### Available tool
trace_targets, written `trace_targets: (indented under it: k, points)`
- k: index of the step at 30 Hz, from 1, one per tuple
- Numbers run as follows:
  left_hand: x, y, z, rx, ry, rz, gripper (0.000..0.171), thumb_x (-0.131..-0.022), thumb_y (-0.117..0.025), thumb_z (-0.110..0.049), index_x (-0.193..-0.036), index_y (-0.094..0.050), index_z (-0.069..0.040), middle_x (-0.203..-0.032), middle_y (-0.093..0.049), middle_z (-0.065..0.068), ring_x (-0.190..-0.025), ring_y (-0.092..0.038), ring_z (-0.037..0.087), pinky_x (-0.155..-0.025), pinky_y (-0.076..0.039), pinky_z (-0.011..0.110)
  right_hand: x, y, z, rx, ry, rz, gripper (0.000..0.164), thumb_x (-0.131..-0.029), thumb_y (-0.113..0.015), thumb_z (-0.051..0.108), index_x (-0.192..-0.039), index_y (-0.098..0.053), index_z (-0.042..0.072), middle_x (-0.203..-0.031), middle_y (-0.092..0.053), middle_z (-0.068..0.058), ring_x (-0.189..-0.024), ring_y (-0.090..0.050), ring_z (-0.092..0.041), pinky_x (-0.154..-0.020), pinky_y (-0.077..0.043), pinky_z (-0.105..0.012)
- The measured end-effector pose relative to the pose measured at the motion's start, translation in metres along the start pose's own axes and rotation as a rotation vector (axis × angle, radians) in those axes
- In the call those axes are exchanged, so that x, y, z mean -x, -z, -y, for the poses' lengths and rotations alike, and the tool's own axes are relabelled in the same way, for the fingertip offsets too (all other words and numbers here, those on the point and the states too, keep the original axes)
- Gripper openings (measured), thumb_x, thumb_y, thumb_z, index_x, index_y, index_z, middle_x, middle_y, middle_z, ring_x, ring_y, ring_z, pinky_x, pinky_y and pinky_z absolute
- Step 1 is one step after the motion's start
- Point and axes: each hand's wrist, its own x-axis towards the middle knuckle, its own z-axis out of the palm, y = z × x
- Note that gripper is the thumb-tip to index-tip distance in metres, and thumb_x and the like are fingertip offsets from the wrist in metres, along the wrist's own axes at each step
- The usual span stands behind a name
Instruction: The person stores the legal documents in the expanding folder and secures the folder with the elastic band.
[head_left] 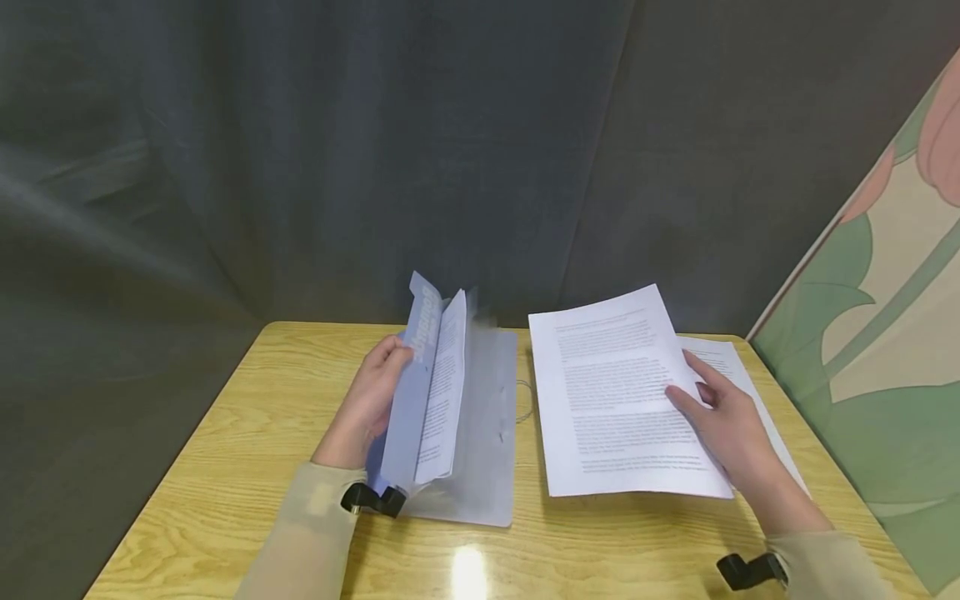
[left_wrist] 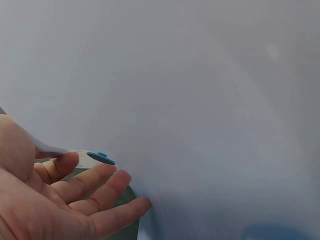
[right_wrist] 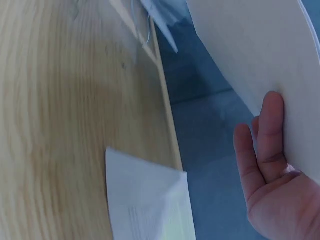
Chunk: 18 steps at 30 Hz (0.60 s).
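A translucent bluish document folder (head_left: 408, 408) stands partly open at the middle of the table, its lower cover (head_left: 491, 467) lying flat. My left hand (head_left: 373, 385) grips the raised side of the folder by its left edge, thumb near the white lettering. Printed pages (head_left: 444, 392) lean inside against that side. In the left wrist view, a blue round button (left_wrist: 101, 158) shows by the fingertips. My right hand (head_left: 723, 421) pinches a printed sheaf of paper (head_left: 611, 400) by its right edge, thumb on the front and fingers behind, lifted right of the folder.
Another printed paper (head_left: 716, 354) lies on the wooden table (head_left: 217, 467) behind the right hand. A thin cord loop (head_left: 527, 402) sticks out from the folder's right edge. Dark curtain (head_left: 450, 150) hangs behind; a flower-patterned panel (head_left: 892, 333) stands at right.
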Motion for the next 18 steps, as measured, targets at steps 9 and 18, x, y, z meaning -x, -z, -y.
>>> trace_targets:
  k: [9, 18]
  points:
    - [0.001, 0.000, -0.001, -0.043, -0.004, 0.008, 0.013, -0.112, -0.047, -0.017, -0.108, -0.051, -0.006, -0.110, -0.056, 0.012, -0.093, -0.057, 0.023, -0.074, -0.048, 0.033, 0.005, -0.015, 0.025, -0.074, -0.022, -0.007, 0.078, -0.112, -0.067, 0.038, -0.177, -0.025, 0.025, -0.149, -0.060, -0.032, -0.087, -0.076, -0.013, -0.068, -0.061, -0.030]
    - [0.001, -0.001, -0.001, -0.021, -0.013, 0.002, 0.013, -0.112, -0.048, -0.016, -0.104, -0.050, -0.005, -0.102, -0.054, 0.010, -0.086, -0.056, 0.022, -0.068, -0.046, 0.030, 0.007, -0.034, 0.045, -0.130, -0.035, 0.012, 0.079, -0.111, -0.068, 0.040, -0.177, -0.026, 0.030, -0.148, -0.062, -0.026, -0.092, -0.079, -0.021, -0.071, -0.064, -0.031]
